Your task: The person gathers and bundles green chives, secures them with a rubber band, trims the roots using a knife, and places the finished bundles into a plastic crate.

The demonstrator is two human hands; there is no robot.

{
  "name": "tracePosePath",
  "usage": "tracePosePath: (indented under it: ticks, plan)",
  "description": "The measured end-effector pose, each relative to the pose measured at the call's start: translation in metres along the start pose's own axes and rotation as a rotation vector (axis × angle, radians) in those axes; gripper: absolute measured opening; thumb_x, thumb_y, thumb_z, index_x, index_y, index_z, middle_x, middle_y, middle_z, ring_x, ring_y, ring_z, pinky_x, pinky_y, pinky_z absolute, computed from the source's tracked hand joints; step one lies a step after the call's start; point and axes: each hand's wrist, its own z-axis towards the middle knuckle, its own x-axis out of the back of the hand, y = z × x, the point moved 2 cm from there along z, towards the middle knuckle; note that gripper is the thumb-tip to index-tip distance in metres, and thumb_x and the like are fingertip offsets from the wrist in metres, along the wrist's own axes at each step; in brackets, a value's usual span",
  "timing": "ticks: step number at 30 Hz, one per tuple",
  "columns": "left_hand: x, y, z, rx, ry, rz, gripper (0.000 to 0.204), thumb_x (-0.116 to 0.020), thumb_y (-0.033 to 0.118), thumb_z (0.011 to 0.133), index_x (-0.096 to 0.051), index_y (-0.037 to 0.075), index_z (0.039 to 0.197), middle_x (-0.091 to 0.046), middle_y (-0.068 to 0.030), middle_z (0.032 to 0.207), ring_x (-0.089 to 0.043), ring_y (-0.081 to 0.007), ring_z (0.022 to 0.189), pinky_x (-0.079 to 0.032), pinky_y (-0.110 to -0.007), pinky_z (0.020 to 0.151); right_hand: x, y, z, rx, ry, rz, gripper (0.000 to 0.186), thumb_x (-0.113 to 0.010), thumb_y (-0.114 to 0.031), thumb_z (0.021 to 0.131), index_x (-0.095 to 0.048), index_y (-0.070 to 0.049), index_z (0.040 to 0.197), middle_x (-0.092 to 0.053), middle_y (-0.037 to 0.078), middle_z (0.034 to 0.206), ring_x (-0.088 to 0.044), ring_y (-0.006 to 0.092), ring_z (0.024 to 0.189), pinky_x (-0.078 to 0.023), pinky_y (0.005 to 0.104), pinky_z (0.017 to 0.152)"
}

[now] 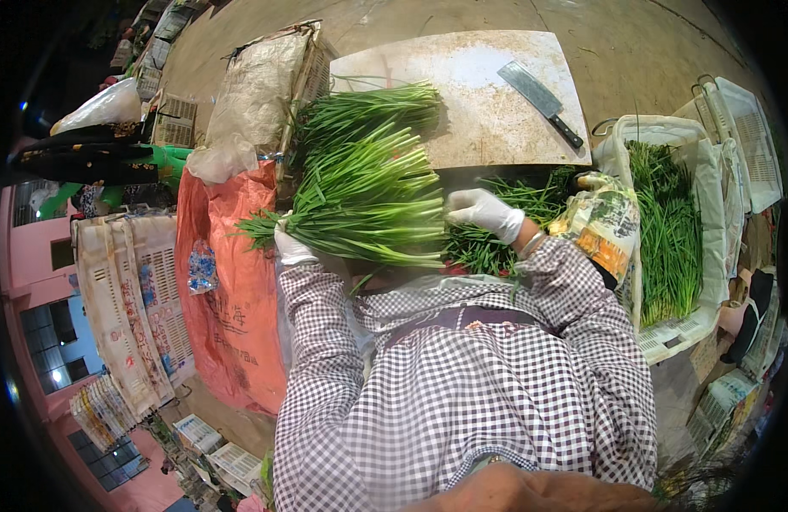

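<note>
My left hand [293,246], in a white glove, is closed around the leafy tips of a bunch of garlic chives [368,226]. The bunch lies sideways before me, its pale stalk ends to the right. Just right of those ends is my right hand [482,213], also gloved, with loosely bent fingers and nothing visible in them. More bunches of chives [364,115] are piled beyond, leaves to the left. Loose dark green chives [531,205] lie under and beside my right hand.
A cleaver [541,102] rests on the worn white board [471,64] at the far side. On the right stands a lined crate [710,282] full of chives, with a printed sack [599,224] against it. A red-orange bag [232,341] and stacked crates [125,290] are on the left.
</note>
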Motion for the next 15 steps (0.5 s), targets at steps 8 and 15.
tracePosePath:
  ticks: [8, 15]
  plan:
    - [0.007, -0.003, 0.003, 0.053, 0.048, -0.013, 0.021, -0.054, 0.019, 0.082, -0.063, 0.004, 0.094, -0.068, -0.0131, 0.093, -0.066, -0.0288, 0.083, -0.055, -0.042, 0.081, 0.022, -0.028, -0.029, -0.087, 0.360, -1.009, 0.046, -0.073, -0.036, 0.079, -0.066, -0.007, 0.113, -0.068, 0.013, 0.105, -0.065, 0.0301, 0.098, -0.051, 0.0409, 0.085]
    - [0.003, -0.003, 0.006, 0.041, 0.047, 0.049, 0.020, -0.051, 0.018, 0.084, -0.063, 0.004, 0.092, -0.068, -0.0117, 0.091, -0.065, -0.0276, 0.082, -0.055, -0.040, 0.079, -0.033, 0.004, 0.022, 0.014, 0.173, 0.224, 0.022, -0.067, -0.020, 0.092, -0.065, 0.000, 0.101, -0.067, 0.006, 0.082, -0.062, 0.0117, 0.072, -0.051, 0.0271, 0.065]
